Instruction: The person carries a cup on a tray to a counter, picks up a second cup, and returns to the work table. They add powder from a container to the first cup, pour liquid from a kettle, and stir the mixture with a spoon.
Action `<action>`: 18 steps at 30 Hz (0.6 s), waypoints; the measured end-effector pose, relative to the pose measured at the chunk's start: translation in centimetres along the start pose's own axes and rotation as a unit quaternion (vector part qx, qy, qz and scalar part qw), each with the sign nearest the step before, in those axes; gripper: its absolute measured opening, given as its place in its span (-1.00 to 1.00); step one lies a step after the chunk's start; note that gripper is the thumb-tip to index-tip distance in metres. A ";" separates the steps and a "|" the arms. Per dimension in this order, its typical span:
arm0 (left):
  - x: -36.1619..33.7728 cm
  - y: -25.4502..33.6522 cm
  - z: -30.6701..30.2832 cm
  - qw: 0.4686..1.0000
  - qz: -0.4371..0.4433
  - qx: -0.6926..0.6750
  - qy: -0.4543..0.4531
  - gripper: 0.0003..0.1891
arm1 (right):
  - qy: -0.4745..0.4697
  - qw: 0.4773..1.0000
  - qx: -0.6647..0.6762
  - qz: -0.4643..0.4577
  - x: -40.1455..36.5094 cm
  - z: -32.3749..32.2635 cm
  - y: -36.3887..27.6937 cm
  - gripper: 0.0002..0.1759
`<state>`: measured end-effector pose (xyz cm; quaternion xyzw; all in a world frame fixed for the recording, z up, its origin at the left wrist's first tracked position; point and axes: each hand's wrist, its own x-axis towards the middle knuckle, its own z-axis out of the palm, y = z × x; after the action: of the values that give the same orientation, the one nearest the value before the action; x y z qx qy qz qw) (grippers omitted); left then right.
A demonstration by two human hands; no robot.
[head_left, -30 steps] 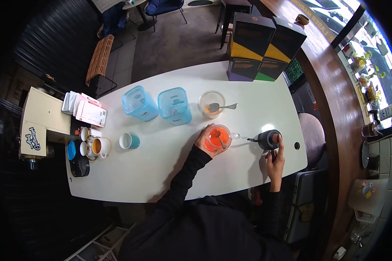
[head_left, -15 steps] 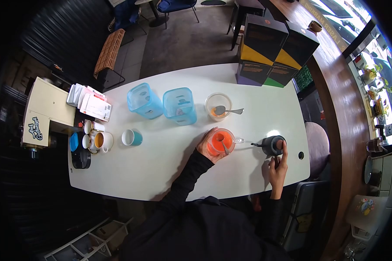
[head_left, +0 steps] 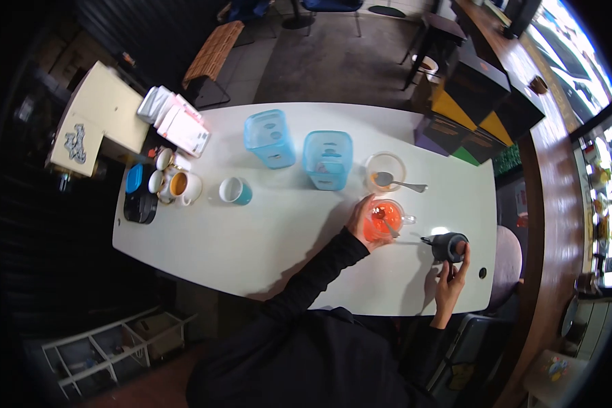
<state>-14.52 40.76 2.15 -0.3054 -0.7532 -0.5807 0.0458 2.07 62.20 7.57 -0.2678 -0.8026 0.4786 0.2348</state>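
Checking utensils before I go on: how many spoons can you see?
2. One spoon lies in the clear tub, handle over the rim; another spoon is in the glass cup held by the left hand. The blue containers could hide more.

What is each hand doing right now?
Left hand: closed around the glass mug of orange-red liquid.
Right hand: closed on the dark spouted pot, holding it.
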 end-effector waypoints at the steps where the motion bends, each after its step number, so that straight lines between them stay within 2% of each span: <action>1: 0.1 1.0 -0.5 1.000 0.002 0.030 0.007 0.23 | -0.004 1.000 -0.003 0.001 0.0 0.1 -0.3 -0.23; 4: -0.9 2.1 -2.9 0.998 -0.007 0.059 0.015 0.22 | -0.026 1.000 -0.008 0.003 0.4 -0.1 0.3 -0.22; 6: -1.9 2.7 -5.8 0.995 -0.026 0.084 0.050 0.08 | -0.026 0.999 -0.016 -0.017 0.8 -0.1 -0.2 -0.20; 8: -3.6 2.6 -9.1 0.980 -0.034 0.101 0.171 -0.09 | -0.047 0.999 -0.008 -0.013 1.1 -0.2 -0.5 -0.21; 10: -5.9 0.1 -12.1 0.937 -0.037 0.185 0.294 -0.16 | -0.061 0.998 -0.009 0.020 1.1 -0.2 -0.5 -0.21; 12: -6.8 -2.5 -15.0 0.872 -0.074 0.182 0.449 -0.12 | -0.059 0.998 -0.002 -0.004 1.4 -0.1 0.3 -0.22; 14: -6.1 -1.6 -18.0 0.829 -0.125 0.237 0.491 -0.03 | -0.056 0.998 -0.009 -0.005 1.5 0.0 -0.2 -0.22; 18: -5.6 -5.1 -22.1 0.812 -0.159 0.279 0.488 0.08 | -0.059 0.998 -0.004 -0.011 1.8 0.0 0.3 -0.22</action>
<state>-18.92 17.79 2.53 0.1680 -0.7994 -0.4180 0.3975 0.82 63.52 7.48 -0.2311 -0.8198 0.4878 0.1913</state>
